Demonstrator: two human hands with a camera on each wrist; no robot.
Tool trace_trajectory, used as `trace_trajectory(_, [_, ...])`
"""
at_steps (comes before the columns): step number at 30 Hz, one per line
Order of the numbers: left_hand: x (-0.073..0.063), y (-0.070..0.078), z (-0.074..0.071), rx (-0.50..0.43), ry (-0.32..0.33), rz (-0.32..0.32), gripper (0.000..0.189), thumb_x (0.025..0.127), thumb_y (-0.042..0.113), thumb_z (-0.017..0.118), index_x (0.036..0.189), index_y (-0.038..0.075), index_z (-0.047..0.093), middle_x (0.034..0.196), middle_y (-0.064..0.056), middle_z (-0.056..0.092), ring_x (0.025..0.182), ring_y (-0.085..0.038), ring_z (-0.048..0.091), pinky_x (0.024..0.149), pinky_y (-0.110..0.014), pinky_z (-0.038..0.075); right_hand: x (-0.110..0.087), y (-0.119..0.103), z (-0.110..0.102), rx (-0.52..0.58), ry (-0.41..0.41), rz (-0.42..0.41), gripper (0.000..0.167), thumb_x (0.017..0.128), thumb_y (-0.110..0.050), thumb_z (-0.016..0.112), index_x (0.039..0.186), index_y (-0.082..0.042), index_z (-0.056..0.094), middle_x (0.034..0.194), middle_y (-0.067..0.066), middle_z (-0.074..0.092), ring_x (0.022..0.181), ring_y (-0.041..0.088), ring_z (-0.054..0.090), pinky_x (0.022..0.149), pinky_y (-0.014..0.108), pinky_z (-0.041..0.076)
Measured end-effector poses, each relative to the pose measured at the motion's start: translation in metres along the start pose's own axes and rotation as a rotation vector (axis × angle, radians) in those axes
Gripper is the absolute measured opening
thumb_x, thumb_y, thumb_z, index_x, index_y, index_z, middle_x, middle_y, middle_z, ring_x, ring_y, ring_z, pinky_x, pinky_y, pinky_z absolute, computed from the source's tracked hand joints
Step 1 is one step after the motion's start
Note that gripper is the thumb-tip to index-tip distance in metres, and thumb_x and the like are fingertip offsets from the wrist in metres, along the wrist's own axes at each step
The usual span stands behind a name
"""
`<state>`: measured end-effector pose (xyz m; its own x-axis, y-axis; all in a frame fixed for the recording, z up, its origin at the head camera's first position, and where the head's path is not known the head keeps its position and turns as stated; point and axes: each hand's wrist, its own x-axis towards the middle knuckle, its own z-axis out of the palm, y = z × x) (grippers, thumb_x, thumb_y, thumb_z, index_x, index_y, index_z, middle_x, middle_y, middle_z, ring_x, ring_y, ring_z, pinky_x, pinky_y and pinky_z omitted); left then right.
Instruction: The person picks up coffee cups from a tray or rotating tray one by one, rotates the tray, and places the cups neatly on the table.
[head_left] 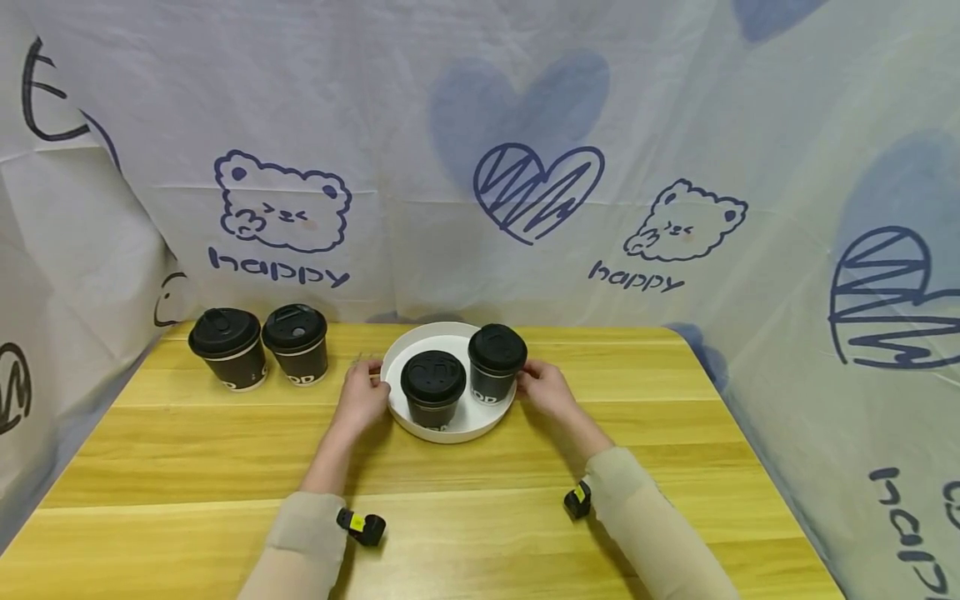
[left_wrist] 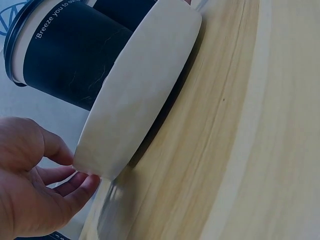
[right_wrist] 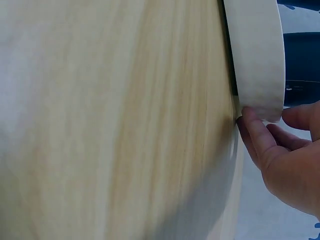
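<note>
A round white tray [head_left: 457, 435] carries two black paper coffee cups with lids. One cup [head_left: 432, 387] stands toward the front left of it, the other cup [head_left: 497, 367] toward the right. My left hand [head_left: 363, 398] pinches the tray's left side, thumb at the rim and fingers low on the outer wall, as the left wrist view shows. On the opposite side, my right hand [head_left: 546, 388] holds the tray [right_wrist: 257, 60] the same way, with fingertips at its bottom edge. A dark shadow runs under the tray [left_wrist: 140, 95] in the left wrist view. Both cups are upright.
Two more lidded black cups, an outer one [head_left: 231, 354] and an inner one [head_left: 297, 346], stand close together at the table's back left. The wooden table [head_left: 465, 525] ends at a printed cloth [head_left: 420, 250] hanging behind it and along both sides.
</note>
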<state>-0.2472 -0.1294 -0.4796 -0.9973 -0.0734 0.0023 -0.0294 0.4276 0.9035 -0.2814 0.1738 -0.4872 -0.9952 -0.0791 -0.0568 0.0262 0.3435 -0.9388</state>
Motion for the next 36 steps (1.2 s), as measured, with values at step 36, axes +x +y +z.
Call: trace_trajectory(36, [-0.018, -0.006, 0.000, -0.118, -0.018, -0.066, 0.048, 0.099, 0.000, 0.045, 0.144, -0.018, 0.042, 0.145, -0.036, 0.048, 0.133, -0.047, 0.052, 0.112, -0.053, 0.044, -0.011, -0.002, 0.002, 0.077, -0.004, 0.065, 0.037, 0.101, 0.004, 0.051, 0.136, 0.015, 0.057, 0.133, 0.032, 0.061, 0.102, 0.027, 0.069, 0.092, 0.040, 0.061])
